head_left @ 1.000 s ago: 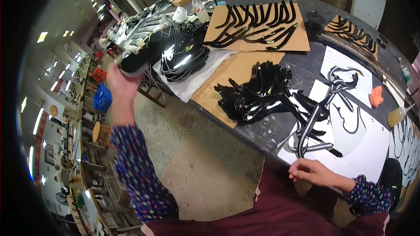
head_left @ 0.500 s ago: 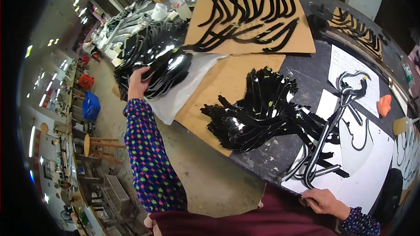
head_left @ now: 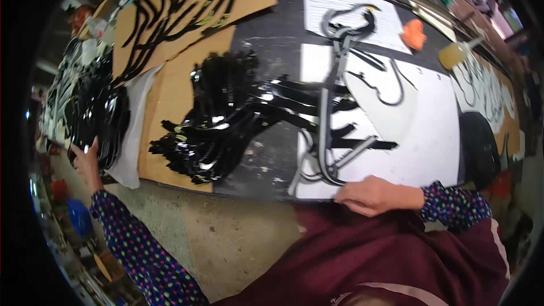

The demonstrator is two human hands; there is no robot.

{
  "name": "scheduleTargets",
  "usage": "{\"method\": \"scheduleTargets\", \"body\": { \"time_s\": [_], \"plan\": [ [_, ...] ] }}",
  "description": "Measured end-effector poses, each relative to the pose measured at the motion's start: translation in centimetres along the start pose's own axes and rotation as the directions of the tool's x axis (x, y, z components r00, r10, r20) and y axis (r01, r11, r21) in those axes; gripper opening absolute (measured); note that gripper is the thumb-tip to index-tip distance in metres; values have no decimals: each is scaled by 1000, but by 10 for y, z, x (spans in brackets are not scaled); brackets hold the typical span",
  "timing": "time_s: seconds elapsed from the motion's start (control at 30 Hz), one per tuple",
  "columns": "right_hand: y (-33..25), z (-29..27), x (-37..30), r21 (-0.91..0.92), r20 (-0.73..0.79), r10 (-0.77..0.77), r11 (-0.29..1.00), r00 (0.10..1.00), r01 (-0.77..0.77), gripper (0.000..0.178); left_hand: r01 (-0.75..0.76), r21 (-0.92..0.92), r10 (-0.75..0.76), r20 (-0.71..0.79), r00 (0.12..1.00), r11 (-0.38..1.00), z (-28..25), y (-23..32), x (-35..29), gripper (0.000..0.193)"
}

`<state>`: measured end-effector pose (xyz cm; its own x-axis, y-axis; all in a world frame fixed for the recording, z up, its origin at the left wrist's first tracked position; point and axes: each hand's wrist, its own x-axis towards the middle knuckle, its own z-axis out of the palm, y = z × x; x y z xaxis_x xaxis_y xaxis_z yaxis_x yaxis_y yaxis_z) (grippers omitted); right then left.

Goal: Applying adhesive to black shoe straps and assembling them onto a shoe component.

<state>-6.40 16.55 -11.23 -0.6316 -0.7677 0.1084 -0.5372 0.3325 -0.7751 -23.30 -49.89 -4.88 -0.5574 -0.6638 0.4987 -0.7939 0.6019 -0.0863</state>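
At the far left, my left hand (head_left: 86, 161) touches the near end of a heap of glossy black strips (head_left: 93, 110), thumb and forefinger apart. My right hand (head_left: 371, 195) rests at the front edge of the table with its fingers curled in; whatever they may hold is hidden. Just beside its fingertips runs the end of a bundle of grey-and-black strips (head_left: 324, 127), which lies bent and looped over white paper (head_left: 422, 130). Between my hands spreads a pile of shiny black strips (head_left: 218, 119), some reaching right under the bundle.
A cardboard sheet (head_left: 170, 39) carrying black strips lies at the back left. A printed sheet (head_left: 317, 11), an orange lump (head_left: 413, 35) and a bottle of yellowish liquid (head_left: 453, 55) are at the back right. A black object (head_left: 480, 141) sits right of the paper. A blue bin (head_left: 79, 217) stands on the floor.
The view has turned to the right, so the table's contents appear farther left. My left hand stays at the black heap, and my right hand is now closer to the grey-and-black bundle's end.
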Motion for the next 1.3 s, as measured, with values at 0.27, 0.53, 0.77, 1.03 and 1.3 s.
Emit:
{"method": "scheduleTargets", "body": {
  "time_s": [0.27, 0.53, 0.77, 1.03, 1.3],
  "plan": [
    [4, 7, -7, 56, -130, -189, 979, 973, 198, 21, -340, -877, 596, -80, 799, 339, -170, 81, -183, 38],
    [31, -60, -46, -356, -482, -135, 933, 866, -53, 29, -734, -676, 906, -346, 242, -63, -246, 179, -435, 44],
    [61, -123, -90, -524, -291, 113, 812, 950, -257, 54, -825, -564, 887, -398, 233, -36, -229, 211, -480, 33],
    [69, -155, -168, -174, -241, 313, 917, 919, -358, 32, -901, -432, 862, -441, 249, 39, -230, 209, -486, 27],
    [81, -163, -162, -425, -522, 428, 620, 738, -660, 50, -857, -510, 842, -494, 218, -78, -251, 226, -520, 27]
  ]
}}
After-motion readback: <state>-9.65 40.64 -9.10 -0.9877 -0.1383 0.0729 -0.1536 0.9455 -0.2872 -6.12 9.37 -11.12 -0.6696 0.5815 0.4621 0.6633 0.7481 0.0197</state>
